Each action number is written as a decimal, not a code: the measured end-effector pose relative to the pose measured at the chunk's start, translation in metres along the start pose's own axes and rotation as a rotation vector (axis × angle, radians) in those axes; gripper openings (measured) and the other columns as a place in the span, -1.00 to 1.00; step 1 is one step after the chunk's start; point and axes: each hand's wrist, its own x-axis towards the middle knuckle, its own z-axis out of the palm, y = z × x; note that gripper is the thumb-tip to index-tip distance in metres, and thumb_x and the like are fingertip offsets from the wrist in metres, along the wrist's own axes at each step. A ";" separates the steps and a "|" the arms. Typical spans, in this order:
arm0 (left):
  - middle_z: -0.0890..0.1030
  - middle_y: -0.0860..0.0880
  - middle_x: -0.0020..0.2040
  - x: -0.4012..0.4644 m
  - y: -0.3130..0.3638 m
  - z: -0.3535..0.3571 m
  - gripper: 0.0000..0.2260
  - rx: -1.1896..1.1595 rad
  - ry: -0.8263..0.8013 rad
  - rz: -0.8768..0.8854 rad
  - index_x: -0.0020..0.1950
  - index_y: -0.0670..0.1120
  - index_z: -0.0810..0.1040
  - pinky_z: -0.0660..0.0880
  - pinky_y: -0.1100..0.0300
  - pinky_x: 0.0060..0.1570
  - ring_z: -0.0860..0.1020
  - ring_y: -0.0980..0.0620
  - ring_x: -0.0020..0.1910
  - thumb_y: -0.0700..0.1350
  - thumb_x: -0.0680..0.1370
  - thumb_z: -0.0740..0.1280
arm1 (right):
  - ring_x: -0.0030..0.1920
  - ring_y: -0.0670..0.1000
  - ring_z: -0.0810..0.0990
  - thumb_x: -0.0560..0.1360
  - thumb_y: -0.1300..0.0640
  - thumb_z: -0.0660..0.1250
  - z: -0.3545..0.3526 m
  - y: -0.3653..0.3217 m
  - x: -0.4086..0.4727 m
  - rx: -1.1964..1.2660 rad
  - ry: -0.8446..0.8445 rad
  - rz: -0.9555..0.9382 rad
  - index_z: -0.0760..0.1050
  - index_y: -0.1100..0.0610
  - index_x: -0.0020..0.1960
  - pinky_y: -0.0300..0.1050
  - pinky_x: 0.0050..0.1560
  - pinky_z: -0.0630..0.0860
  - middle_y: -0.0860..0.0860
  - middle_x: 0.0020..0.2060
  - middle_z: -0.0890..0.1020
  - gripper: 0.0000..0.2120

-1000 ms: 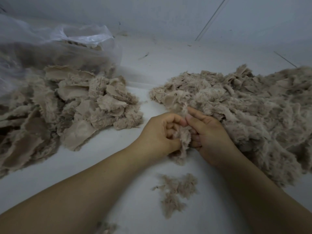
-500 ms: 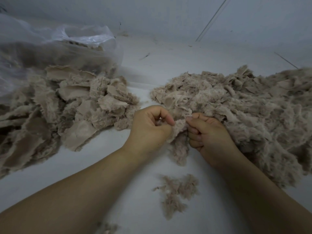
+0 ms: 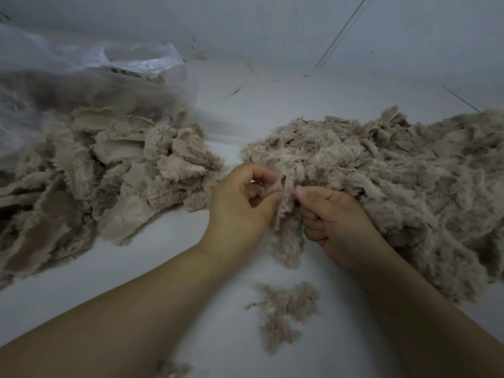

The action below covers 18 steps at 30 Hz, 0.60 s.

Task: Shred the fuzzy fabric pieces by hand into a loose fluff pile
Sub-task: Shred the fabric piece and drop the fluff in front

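A beige fuzzy fabric piece (image 3: 287, 236) hangs between my two hands at the centre. My left hand (image 3: 240, 211) pinches its upper left edge between thumb and forefinger. My right hand (image 3: 335, 222) grips its right side with curled fingers, thumb on top. A heap of whole fuzzy fabric pieces (image 3: 109, 170) lies to the left. A big loose fluff pile (image 3: 403, 181) spreads to the right, touching the back of my right hand.
A clear plastic bag (image 3: 81, 77) holding more fabric lies at the back left, behind the heap. A small tuft of fluff (image 3: 283, 309) sits on the white surface (image 3: 212, 323) in front of my hands. White walls stand behind.
Both hands have moved slightly up and apart, stretching the fabric piece between them. My left hand's fingers have opened into a pinch on the piece's edge.
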 end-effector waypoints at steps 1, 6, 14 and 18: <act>0.56 0.02 -0.23 -0.001 0.000 0.001 -0.76 0.056 -0.020 0.035 -0.13 0.05 0.54 0.51 0.12 -0.31 0.54 -0.03 -0.33 -0.28 0.43 0.46 | -0.57 -0.14 0.14 0.39 0.04 0.38 0.000 0.000 0.000 -0.003 -0.006 -0.002 0.63 0.09 -0.25 -0.33 -0.59 0.11 -0.02 -0.50 0.28 -0.86; 0.55 -0.06 -0.28 -0.003 0.002 0.003 -0.84 0.001 -0.055 -0.048 -0.10 0.04 0.55 0.47 -0.01 -0.49 0.48 -0.16 -0.48 -0.17 0.42 0.46 | -0.59 -0.14 0.15 0.54 0.28 0.30 -0.001 0.002 0.001 0.011 0.063 0.007 0.51 0.21 -0.24 -0.32 -0.59 0.11 -0.04 -0.57 0.31 -0.82; 0.53 -0.16 -0.41 -0.001 -0.001 0.002 -0.76 -0.090 -0.180 -0.241 -0.04 -0.18 0.47 0.45 0.04 -0.55 0.44 -0.08 -0.53 -0.15 0.47 0.50 | -0.61 -0.16 0.17 0.56 0.37 0.24 0.002 0.002 -0.001 -0.097 0.046 0.024 0.55 0.24 -0.28 -0.33 -0.60 0.13 -0.07 -0.61 0.32 -0.74; 0.54 -0.32 -0.34 0.000 0.002 0.003 -0.84 -0.030 -0.145 -0.251 -0.04 -0.11 0.44 0.45 -0.06 -0.53 0.46 -0.29 -0.48 -0.19 0.52 0.42 | -0.60 -0.16 0.21 0.51 0.33 0.34 0.005 0.001 -0.003 -0.137 0.014 -0.015 0.64 0.08 -0.38 -0.33 -0.58 0.18 -0.05 -0.58 0.42 -0.66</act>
